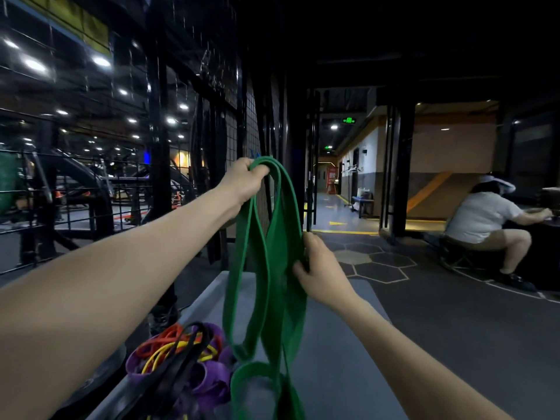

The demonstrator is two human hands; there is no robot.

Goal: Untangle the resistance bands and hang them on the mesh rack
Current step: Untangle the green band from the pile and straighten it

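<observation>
A wide green resistance band (pixel 266 268) hangs in several loops in front of me. My left hand (pixel 242 180) grips its top, held up high near the black mesh rack (pixel 242 128). Lower and to the right, my right hand (pixel 318 268) pinches one strand of the same band. The band's lower loops reach down to a grey bench (pixel 333 359). A tangled pile of purple, orange, yellow and black bands (pixel 181 359) lies on the bench's near left end.
The mesh rack and black steel posts (pixel 157 147) stand left and ahead. A person in a white shirt (pixel 481 219) sits on a stool at the right. A corridor (pixel 333 201) opens ahead over dark hexagon-patterned floor.
</observation>
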